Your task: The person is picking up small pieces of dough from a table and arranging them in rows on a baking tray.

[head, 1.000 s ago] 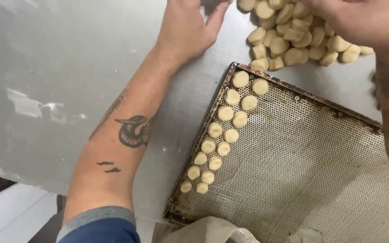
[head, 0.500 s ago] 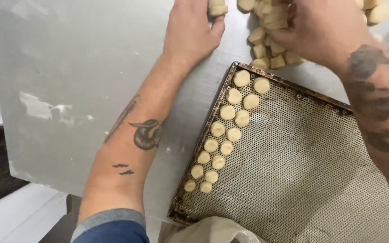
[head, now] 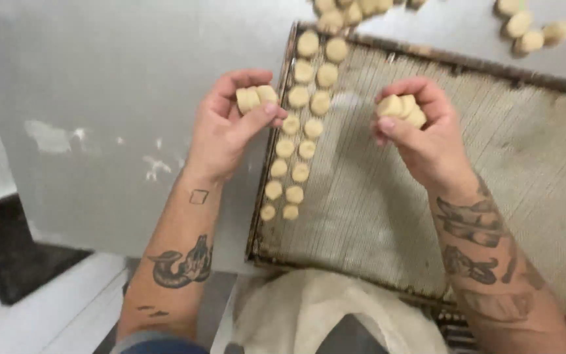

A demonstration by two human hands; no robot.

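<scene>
My left hand holds a short stack of pale round dough pieces at the left edge of a perforated metal baking tray. My right hand grips several more dough pieces above the tray's mesh, a little right of the filled part. Two rows of dough rounds run along the tray's left side, from the far corner toward me.
A heap of loose dough pieces lies on the steel table beyond the tray's far corner, with a few more pieces at the far right. A pale apron shows at the bottom. Dark floor at left.
Both hands have come back from the dough heap toward me, each now holding dough pieces over the tray. The view has shifted closer to the tray.
</scene>
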